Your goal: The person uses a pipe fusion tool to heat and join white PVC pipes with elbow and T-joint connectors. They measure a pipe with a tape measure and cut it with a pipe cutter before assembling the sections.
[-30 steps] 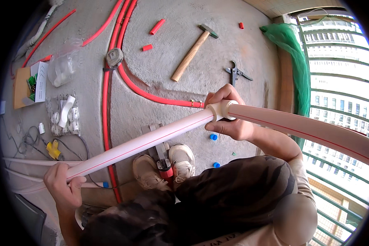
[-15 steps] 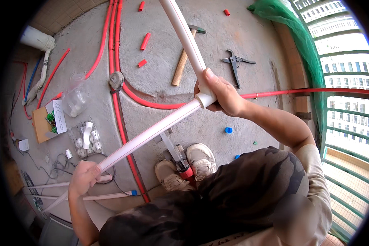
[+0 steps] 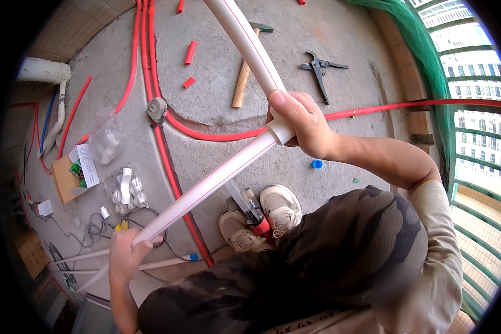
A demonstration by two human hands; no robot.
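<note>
My left hand [image 3: 127, 253] is closed around the lower part of a long white plastic pipe [image 3: 206, 183] with a thin red stripe. This pipe runs up to the right into a white pipe fitting [image 3: 281, 131]. My right hand [image 3: 306, 122] grips that fitting, its thumb lying along the top and its palm hiding much of it. A second white striped pipe [image 3: 245, 42] rises from the fitting and leaves the picture at the upper edge. The two pipes meet at an angle. Below them, a red-and-metal tool [image 3: 260, 225] stands between my shoes.
On the concrete floor lie a hammer [image 3: 242, 80], a black pipe cutter [image 3: 318, 72], a blue cap [image 3: 317, 164] and a tape measure [image 3: 157, 109]. Red conduits [image 3: 217, 135] cross it. At left are an open carton [image 3: 67, 181] and bagged white fittings [image 3: 129, 192]. Green netting [image 3: 428, 78] hangs by the railing.
My view has shifted slightly, so the floor things sit elsewhere in the picture. Both hands keep their hold on the pipe and fitting. Something yellow now shows behind my left hand.
</note>
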